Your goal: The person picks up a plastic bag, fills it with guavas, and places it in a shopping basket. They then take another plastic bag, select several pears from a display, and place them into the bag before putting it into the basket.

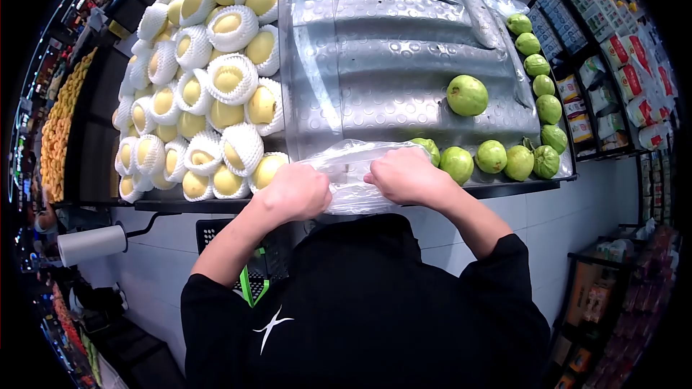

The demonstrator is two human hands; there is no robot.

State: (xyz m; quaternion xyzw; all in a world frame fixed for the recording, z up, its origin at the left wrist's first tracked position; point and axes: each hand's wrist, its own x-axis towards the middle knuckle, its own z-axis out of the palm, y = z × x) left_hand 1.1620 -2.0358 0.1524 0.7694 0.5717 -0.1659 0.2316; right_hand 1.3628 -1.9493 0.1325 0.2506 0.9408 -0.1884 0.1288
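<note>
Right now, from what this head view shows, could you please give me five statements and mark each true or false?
1. The left grip and right grip both hold the clear plastic bag. True.
2. Yellow fruit in white foam nets lies to the picture's left of the green fruit. True.
3. All the green fruit lies in rows along the edges. False: one piece lies apart on the ridged surface.
4. The white roll is at the picture's right. False: the white roll is at the left.
5. The black sleeves cover both forearms. False: both forearms are bare.
</note>
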